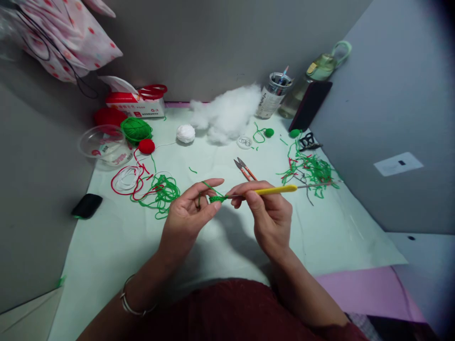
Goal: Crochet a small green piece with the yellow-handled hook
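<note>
Near the middle of the view, my left hand (pixel 190 208) pinches a small green crochet piece (pixel 216 199) between thumb and fingers. Green yarn runs from the piece over the raised index finger. My right hand (pixel 272 218) grips a crochet hook (pixel 277 190) by its yellow handle, and the hook's thin metal tip meets the right end of the green piece. Just beyond my right hand lie orange-handled thread snips (pixel 246 168), blades pointing away. Loose green yarn (pixel 165 192) is heaped left of my left hand.
White stuffing (pixel 229 113) sits at the back, beside a white yarn ball (pixel 185 134). A tissue box (pixel 137 105), green yarn ball (pixel 137 130) and clear plastic tub (pixel 106 146) stand back left. Pen cup (pixel 272 97), bottle (pixel 302 87), phone (pixel 310 105) and yarn scraps (pixel 316 170) are right.
</note>
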Demonstrator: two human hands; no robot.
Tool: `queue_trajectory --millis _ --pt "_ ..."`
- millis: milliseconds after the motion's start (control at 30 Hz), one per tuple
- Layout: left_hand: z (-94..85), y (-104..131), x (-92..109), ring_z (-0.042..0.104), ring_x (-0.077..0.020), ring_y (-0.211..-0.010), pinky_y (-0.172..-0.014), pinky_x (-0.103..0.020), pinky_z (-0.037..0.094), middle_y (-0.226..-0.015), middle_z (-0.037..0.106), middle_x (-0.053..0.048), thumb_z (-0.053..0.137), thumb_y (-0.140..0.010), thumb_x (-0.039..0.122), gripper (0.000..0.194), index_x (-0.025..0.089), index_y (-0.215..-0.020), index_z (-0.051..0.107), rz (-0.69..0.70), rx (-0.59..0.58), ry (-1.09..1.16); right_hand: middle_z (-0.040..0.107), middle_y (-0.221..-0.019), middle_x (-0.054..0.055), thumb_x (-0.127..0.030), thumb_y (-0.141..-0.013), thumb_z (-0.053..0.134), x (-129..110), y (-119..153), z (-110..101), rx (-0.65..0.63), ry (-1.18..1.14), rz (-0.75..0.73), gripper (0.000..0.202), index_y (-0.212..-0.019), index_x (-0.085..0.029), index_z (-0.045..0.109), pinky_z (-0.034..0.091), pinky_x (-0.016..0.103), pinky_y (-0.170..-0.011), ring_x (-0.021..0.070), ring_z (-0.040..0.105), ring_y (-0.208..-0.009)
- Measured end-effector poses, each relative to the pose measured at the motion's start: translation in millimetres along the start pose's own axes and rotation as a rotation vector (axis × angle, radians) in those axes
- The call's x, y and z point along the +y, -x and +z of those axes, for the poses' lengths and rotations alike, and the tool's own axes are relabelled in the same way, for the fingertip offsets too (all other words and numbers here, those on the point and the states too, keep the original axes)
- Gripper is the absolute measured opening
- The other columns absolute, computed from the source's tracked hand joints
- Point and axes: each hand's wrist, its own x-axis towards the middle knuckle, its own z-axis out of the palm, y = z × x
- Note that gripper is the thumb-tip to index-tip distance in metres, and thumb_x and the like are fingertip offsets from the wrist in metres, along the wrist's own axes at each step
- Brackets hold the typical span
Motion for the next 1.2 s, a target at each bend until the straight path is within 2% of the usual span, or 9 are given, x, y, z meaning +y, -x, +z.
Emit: queue_trajectory --millis 167,300,400,533,767,900,1000,1100,1200 --pt "7.3 5 -1 0.051 -0.0089 -0.073 -0.069 -0.019 0.045 -0.087 0.062 0.002 0.086 -0.084 0.025 0.035 0.028 -0.118 0.081 0.039 0.073 0.034 0.078 -0.097 0.004 -0.015 -0.104 0.057 6 8 0 -0.059 0.317 -0.366 0.023 -0.117 -0.026 0.073 0.062 0.033 -0.073 0.0174 0.073 -0.086" --pt "13.5 7 4 0.041 -0.0043 -0.056 -0.054 -0.016 0.039 -0.079 0.059 0.004 0.087 -0.082 0.025 0.049 0.022 -0.129 0.074 -0.157 -0.011 0.302 0.079 -0.107 0.004 -0.013 -0.097 0.068 11 15 1 -0.078 0.61 -0.539 0.033 -0.122 -0.033 0.075 0.063 0.036 -0.076 0.0209 0.075 -0.095" --pt "12.0 4 10 0.016 -0.0008 -0.046 -0.045 -0.015 0.027 -0.064 0.046 0.01 0.086 -0.082 0.021 0.043 0.015 -0.123 0.076 -0.283 -0.089 0.458 0.079 -0.1 0.004 -0.014 -0.101 0.061 9 12 1 0.021 0.369 -0.377 0.029 -0.119 -0.032 0.076 0.062 0.037 -0.075 0.0204 0.073 -0.089" --pt "10.7 1 13 0.016 -0.0004 -0.047 -0.044 -0.016 0.027 -0.076 0.059 0.006 0.085 -0.08 0.014 0.044 0.02 -0.123 0.076 -0.223 -0.047 0.452 0.075 -0.087 0.003 -0.025 -0.105 0.059 3 2 4 0.054 -0.041 -0.082 0.02 -0.102 -0.027 0.08 0.057 0.033 -0.063 0.0166 0.067 -0.073" --pt "15.8 5 5 0.031 -0.0028 -0.053 -0.048 -0.016 0.03 -0.085 0.063 0.003 0.088 -0.082 0.02 0.051 0.024 -0.131 0.073 -0.12 0.017 0.27 0.079 -0.095 0.003 -0.015 -0.1 0.066 6 3 9 -0.004 0.175 -0.182 0.023 -0.111 -0.03 0.08 0.059 0.034 -0.071 0.0173 0.071 -0.084" --pt "15.0 2 7 0.02 -0.002 -0.048 -0.046 -0.015 0.028 -0.064 0.046 0.009 0.086 -0.082 0.019 0.044 0.017 -0.125 0.076 -0.255 -0.055 0.404 0.08 -0.105 0.006 -0.01 -0.097 0.068 11 9 6 0.0 0.364 -0.372 0.033 -0.12 -0.03 0.079 0.062 0.038 -0.078 0.0204 0.073 -0.094" --pt "12.3 -2 11 0.01 -0.0017 -0.047 -0.047 -0.015 0.029 -0.059 0.036 0.011 0.082 -0.083 0.017 0.03 0.013 -0.113 0.081 -0.324 -0.077 0.502 0.079 -0.094 0.005 -0.019 -0.101 0.065 9 5 1 0.089 0.175 -0.198 0.021 -0.109 -0.029 0.081 0.061 0.037 -0.071 0.0197 0.072 -0.082" --pt "11.2 -2 11 0.015 -0.0011 -0.048 -0.048 -0.016 0.029 -0.072 0.053 0.006 0.082 -0.08 0.014 0.029 0.018 -0.109 0.083 -0.233 -0.043 0.463 0.076 -0.088 0.003 -0.031 -0.103 0.065 6 0 0 0.053 -0.079 0.0 0.018 -0.1 -0.028 0.082 0.057 0.033 -0.062 0.0156 0.065 -0.07" --pt "11.7 1 8 0.027 -0.0035 -0.052 -0.05 -0.02 0.031 -0.084 0.062 0.002 0.084 -0.082 0.019 0.035 0.024 -0.116 0.082 -0.151 -0.055 0.299 0.076 -0.087 0.002 -0.033 -0.1 0.07 5 -1 1 0.007 -0.084 0.065 0.014 -0.098 -0.028 0.083 0.057 0.031 -0.065 0.0147 0.065 -0.072"
